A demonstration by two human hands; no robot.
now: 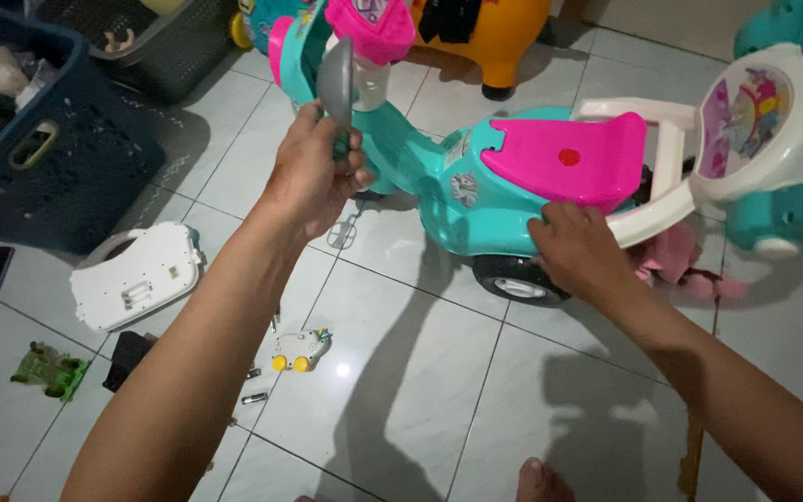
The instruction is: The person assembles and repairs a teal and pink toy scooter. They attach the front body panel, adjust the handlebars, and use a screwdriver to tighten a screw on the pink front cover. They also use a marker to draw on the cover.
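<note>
Two hands on a teal ride-on scooter (439,186) with pink seat, left hand (313,172) clasping grey handlebar (335,84), right hand (573,249) gripping rear.

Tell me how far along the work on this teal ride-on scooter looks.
Partly apart. Done: a white panel lies off on the tiled floor, with small batteries nearby. In hand: the left hand holds a grey part by the front, while the right hand rests on the scooter beside its pink seat. Left: those loose pieces remain unfitted.
</note>
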